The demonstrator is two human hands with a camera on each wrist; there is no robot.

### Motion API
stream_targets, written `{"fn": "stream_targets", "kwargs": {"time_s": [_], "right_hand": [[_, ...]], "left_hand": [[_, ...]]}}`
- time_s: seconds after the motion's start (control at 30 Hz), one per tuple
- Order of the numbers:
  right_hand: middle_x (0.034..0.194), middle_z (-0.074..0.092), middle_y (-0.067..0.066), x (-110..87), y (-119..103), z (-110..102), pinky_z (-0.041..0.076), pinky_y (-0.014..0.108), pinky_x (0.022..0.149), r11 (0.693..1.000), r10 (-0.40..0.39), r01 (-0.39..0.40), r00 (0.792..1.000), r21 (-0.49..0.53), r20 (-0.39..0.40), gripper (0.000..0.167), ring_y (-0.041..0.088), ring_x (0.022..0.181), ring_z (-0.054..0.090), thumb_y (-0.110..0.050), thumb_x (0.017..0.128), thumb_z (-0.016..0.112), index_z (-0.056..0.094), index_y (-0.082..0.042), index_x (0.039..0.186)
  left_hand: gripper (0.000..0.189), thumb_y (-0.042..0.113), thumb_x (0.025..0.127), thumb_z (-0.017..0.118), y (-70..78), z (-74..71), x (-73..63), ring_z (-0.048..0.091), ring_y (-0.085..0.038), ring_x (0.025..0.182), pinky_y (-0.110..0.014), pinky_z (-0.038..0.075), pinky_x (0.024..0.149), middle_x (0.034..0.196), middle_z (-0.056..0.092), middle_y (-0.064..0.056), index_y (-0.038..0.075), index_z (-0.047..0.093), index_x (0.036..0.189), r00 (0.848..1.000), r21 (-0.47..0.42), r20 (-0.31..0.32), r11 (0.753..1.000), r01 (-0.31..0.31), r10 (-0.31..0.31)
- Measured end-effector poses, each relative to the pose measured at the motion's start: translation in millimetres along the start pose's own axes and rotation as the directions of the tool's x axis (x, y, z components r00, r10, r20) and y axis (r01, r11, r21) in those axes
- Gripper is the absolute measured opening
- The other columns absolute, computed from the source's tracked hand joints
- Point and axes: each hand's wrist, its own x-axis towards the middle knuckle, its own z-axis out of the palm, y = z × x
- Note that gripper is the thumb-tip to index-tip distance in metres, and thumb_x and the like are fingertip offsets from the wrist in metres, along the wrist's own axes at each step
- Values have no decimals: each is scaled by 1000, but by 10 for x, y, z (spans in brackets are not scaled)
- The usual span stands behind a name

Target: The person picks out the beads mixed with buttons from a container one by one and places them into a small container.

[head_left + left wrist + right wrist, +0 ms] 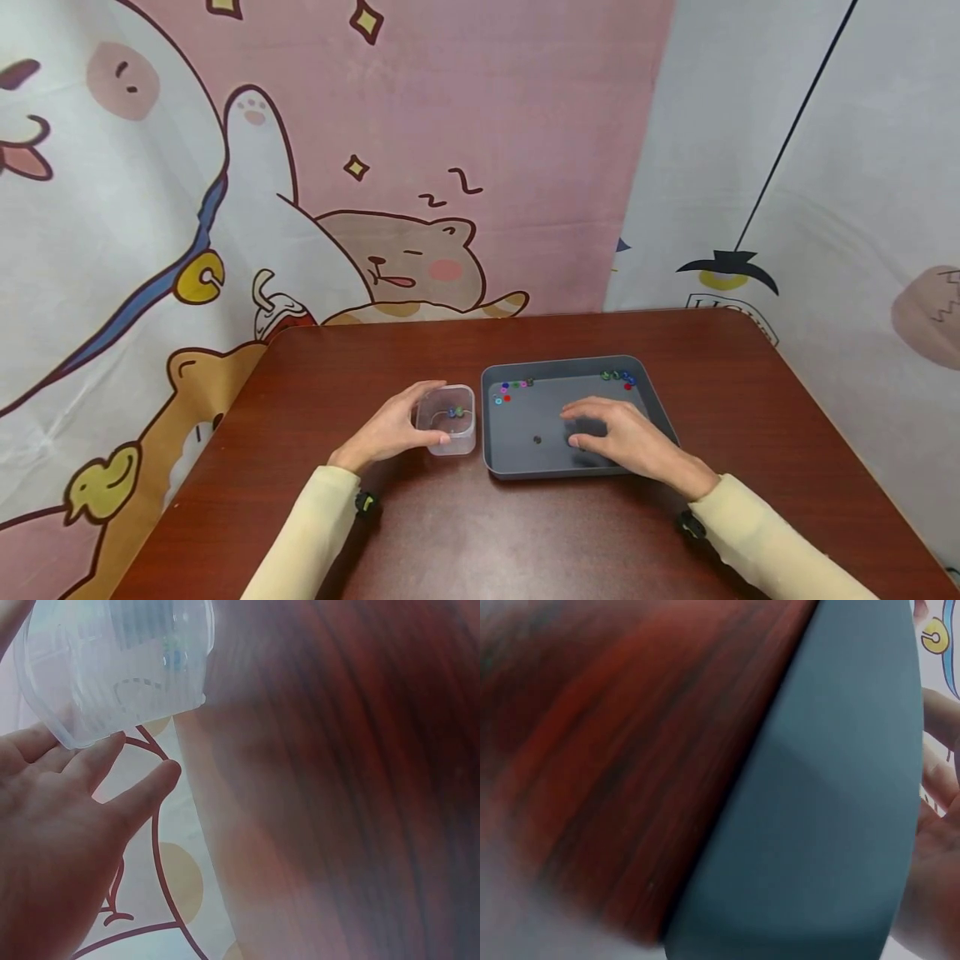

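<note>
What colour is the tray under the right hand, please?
The tray is grey, best seen in the head view.

From my end I can read 2 Z-shaped marks on the printed backdrop (562, 125), 1 smaller (432, 201) and 1 larger (463, 181), drawn above the dozing animal's head (420, 250). Farther right, below the black hat (731, 264), I see a framed line of dark capital letters (712, 302); the desk (420, 542) cuts off their lower part, so I can't read the word for certain.
</note>
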Motion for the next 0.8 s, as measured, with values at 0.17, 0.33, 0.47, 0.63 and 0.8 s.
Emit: {"fn": "stream_targets", "kwargs": {"time_s": [0.17, 0.33, 0.47, 0.63, 0.8], "right_hand": [[131, 69, 1, 6, 22, 32, 53, 50, 98, 1000, -3, 3, 1000, -23, 5, 35, 27, 123, 63, -20, 94, 79, 73, -10, 127], [127, 70, -1, 20, 28, 45, 53, 49, 98, 999, -10, 10, 1000, -38, 9, 34, 25, 121, 64, -18, 93, 80, 74, -10, 125], [124, 71, -3, 28, 27, 51, 54, 47, 96, 997, -23, 24, 1000, -66, 20, 32, 23, 117, 65, -18, 92, 80, 75, -11, 123], [120, 71, -3, 32, 25, 47, 55, 46, 94, 995, -39, 42, 999, -88, 36, 31, 22, 114, 67, -18, 92, 80, 75, -10, 121], [115, 72, -3, 36, 32, 30, 56, 44, 90, 992, -63, 67, 997, -103, 42, 28, 22, 109, 68, -16, 91, 81, 76, -9, 117]], "left_hand": [[94, 42, 79, 91, -8, 1, -1, 51, -24, 134, -55, 41, 112, 154, 48, -2, 15, 45, 156, 1000, -6, 1, 1000, -4, 4], [95, 45, 79, 90, -8, -3, -13, 49, -25, 136, -57, 40, 113, 155, 48, -3, 16, 45, 156, 1000, -11, 1, 1000, -3, 3], [95, 46, 78, 90, 0, -6, -14, 49, -25, 136, -57, 40, 113, 156, 47, -3, 17, 45, 156, 1000, -13, 1, 1000, -5, 5], [96, 46, 79, 90, 3, -5, -3, 51, -26, 135, -57, 41, 112, 154, 49, -6, 11, 45, 156, 1000, -5, -5, 1000, -27, 27], [97, 46, 78, 91, -3, -2, 5, 51, -26, 134, -56, 41, 112, 154, 49, -5, 10, 45, 156, 1000, -10, -6, 1000, -27, 27]]}}
